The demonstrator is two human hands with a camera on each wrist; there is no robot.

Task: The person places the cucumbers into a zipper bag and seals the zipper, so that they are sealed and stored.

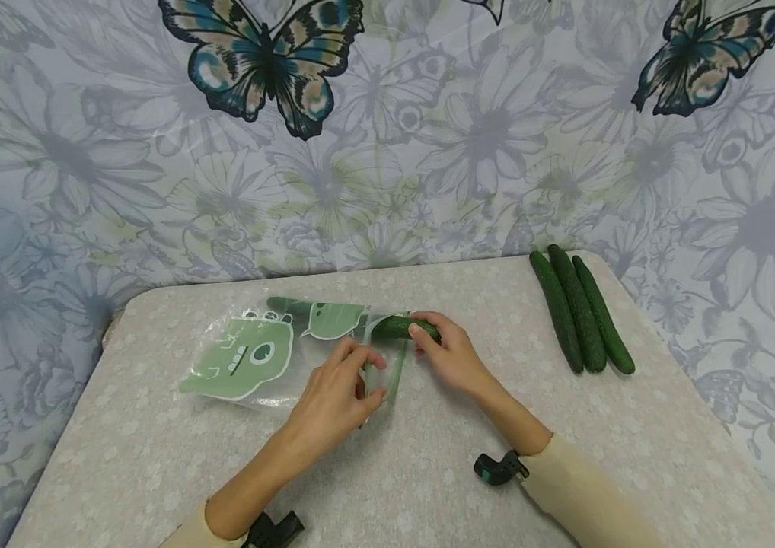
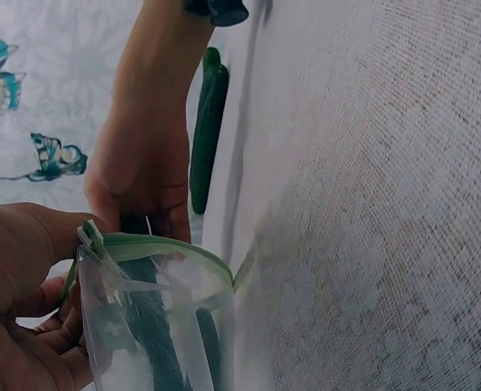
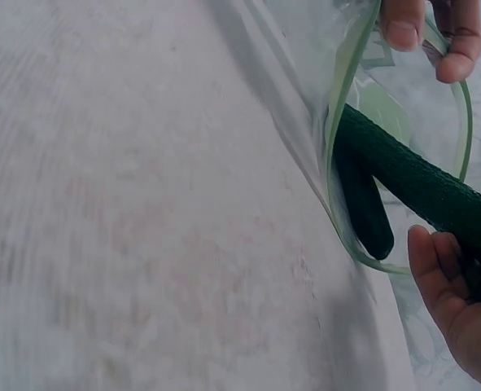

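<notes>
A clear zip bag [image 1: 295,365] with a green cartoon print lies on the table, its green-edged mouth facing right. My left hand [image 1: 336,388] pinches the bag's upper rim, where the left wrist view shows the green edge [image 2: 159,243] held apart. My right hand [image 1: 452,354] grips the near end of a dark green cucumber [image 3: 427,183], whose other end is inside the bag's mouth. Beneath it, a second cucumber [image 3: 362,204] lies wholly within the bag. The plastic and print partly hide the bag's contents in the head view.
Three more cucumbers [image 1: 581,316] lie side by side at the table's back right. A pale patterned cloth covers the table [image 1: 422,472]. Behind its far edge hangs a fabric backdrop [image 1: 394,152] with flowers and butterflies.
</notes>
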